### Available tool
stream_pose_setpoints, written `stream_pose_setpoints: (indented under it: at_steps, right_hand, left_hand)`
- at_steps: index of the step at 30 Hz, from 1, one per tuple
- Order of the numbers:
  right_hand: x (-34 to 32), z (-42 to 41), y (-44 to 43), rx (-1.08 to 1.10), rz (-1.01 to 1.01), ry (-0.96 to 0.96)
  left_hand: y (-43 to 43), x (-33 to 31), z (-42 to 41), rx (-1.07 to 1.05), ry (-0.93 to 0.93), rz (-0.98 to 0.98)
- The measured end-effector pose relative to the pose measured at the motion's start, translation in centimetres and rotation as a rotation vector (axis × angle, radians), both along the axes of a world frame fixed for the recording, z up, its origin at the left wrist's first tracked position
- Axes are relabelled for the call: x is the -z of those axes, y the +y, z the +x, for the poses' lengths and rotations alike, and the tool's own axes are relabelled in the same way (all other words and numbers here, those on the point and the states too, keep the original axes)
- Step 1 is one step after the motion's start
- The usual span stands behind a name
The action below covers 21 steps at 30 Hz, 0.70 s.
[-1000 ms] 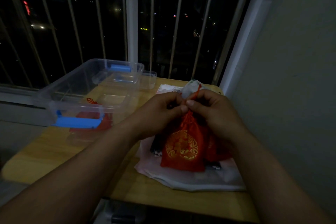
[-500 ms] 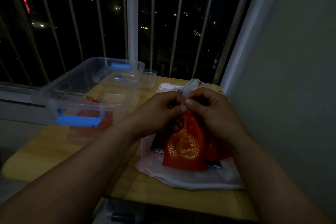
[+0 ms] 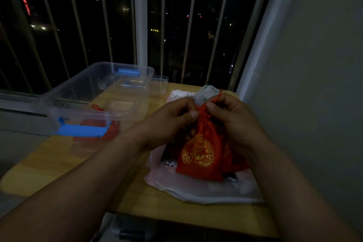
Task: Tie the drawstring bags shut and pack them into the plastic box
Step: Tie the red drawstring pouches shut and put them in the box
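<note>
Near the right edge of the table [image 3: 59, 163], your left hand [image 3: 169, 122] and right hand [image 3: 235, 122] each pinch the neck of the red bag [image 3: 200, 155].

Forearms reach forward; left hand [image 3: 172, 122] and right hand [image 3: 233, 122] sit close together, fingers curled, apparently pinching the drawstring bag [image 3: 199, 155] between them.

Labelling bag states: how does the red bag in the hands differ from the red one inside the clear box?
The held bag is upright, its neck pinched by the left hand and right hand; the boxed bag lies on the plastic box floor, untouched. The held bag shows a gold emblem; the boxed bag is blurred behind the box wall. Both are red with red cords.
</note>
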State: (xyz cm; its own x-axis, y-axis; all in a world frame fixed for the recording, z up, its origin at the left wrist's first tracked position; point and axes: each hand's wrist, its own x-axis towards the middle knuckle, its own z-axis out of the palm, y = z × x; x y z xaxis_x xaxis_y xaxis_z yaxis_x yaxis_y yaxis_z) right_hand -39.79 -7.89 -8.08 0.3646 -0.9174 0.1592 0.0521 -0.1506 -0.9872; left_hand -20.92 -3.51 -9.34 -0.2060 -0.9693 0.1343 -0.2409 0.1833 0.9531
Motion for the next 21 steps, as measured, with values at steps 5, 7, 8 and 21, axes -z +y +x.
stream_pose_setpoints:
  at_steps: [5,7,8,21]
  right_hand:
    - [0.3,-0.1,-0.4,0.015,0.025,-0.013]
    - [0.3,0.1,-0.4,0.026,0.034,-0.022]
    - [0.3,0.2,-0.4,0.032,0.043,-0.037]
    - [0.0,1.7,-1.0,0.167,0.105,-0.178]
  left_hand:
    - [0.3,0.0,-0.2,-0.039,-0.026,0.016]
    - [0.4,0.0,-0.2,-0.05,-0.008,0.019]
    - [0.4,0.0,-0.2,-0.051,-0.008,0.02]
    - [1.0,0.5,-0.9,-0.006,0.16,0.096]
